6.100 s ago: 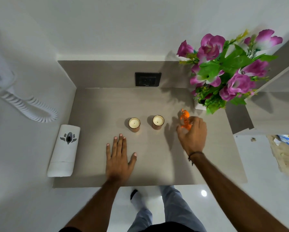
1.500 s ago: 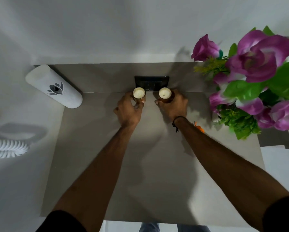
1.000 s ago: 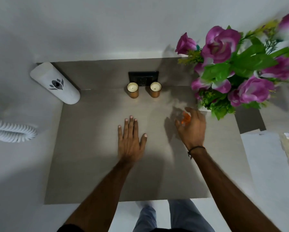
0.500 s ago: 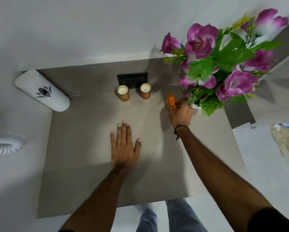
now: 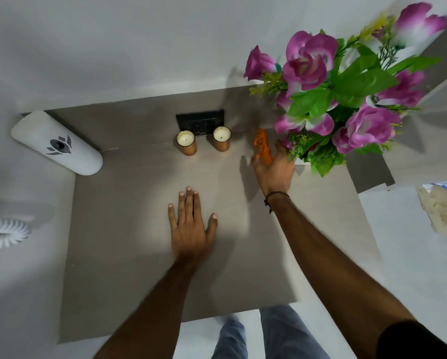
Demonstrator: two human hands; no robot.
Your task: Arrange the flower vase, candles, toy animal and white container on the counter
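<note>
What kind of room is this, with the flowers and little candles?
Probably a hotel room or home dressing nook. Clues: a built-in grey counter in a white alcove, a wall socket behind two candles, and a coiled white cord like a wall hairdryer's.

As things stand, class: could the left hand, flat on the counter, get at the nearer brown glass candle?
Probably yes. The left hand lies on bare grey counter, and nothing stands between it and the left brown glass candle straight ahead.

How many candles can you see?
2. One candle stands at the back of the counter below the black socket; the other candle stands just right of it.
</note>
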